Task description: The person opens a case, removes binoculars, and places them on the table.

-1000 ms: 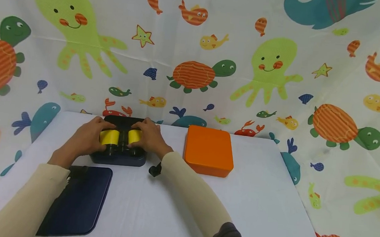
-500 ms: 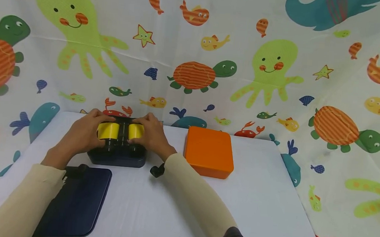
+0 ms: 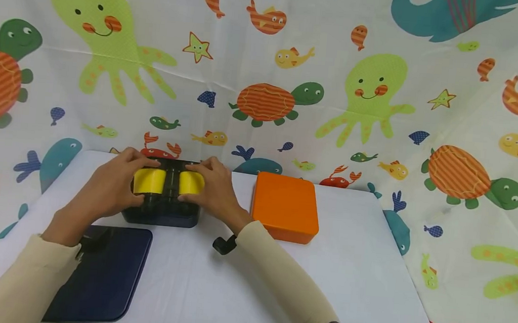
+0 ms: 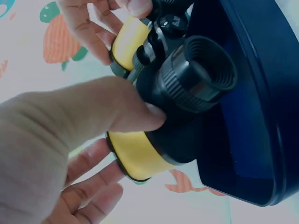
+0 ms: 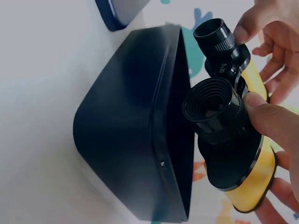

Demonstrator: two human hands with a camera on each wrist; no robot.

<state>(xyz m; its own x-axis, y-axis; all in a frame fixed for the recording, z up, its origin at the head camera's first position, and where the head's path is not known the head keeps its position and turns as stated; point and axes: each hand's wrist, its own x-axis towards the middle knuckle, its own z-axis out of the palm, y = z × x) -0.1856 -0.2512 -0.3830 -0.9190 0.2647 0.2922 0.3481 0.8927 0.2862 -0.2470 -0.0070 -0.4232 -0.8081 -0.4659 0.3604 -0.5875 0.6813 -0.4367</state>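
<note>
Both hands hold a pair of black and yellow binoculars over a dark blue open box, at the back left of the table in the head view. My left hand grips the left barrel, its thumb on the black body near the eyepiece in the left wrist view. Around the other barrel goes my right hand. In the right wrist view the binoculars are beside the box's mouth, eyepieces towards the camera, and the right thumb presses the body. The box's inside is mostly hidden.
A dark blue flat lid lies in front of the box, partly under the left sleeve. To the right stands an orange box. A curtain with printed sea animals hangs behind the white table.
The right hand has shifted slightly to the right. Both hands still hold the binoculars above the box, and the yellow barrels now show more fully. The lid and orange box stay put.
</note>
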